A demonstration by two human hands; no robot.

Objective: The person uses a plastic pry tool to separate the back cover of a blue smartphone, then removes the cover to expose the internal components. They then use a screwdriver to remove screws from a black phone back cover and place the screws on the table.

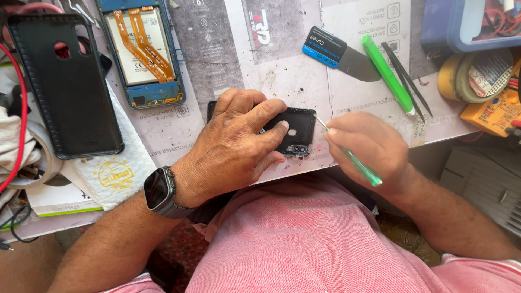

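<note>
My left hand (236,144) presses down on a black phone back cover (297,127) lying near the front edge of the worktable, fingers spread over its left half. My right hand (369,149) grips a thin green-handled tool (358,163), its metal tip touching the cover's right edge. A camera cutout shows at the cover's lower edge. A dark smartwatch (159,190) sits on my left wrist.
An opened blue phone (144,51) with battery and orange ribbon cables lies at the back left, beside a black phone case (68,87). A green screwdriver (388,73), black tweezers (407,78), a blue-handled scraper (336,51), tape rolls (477,73) and a yellow meter (496,111) lie right.
</note>
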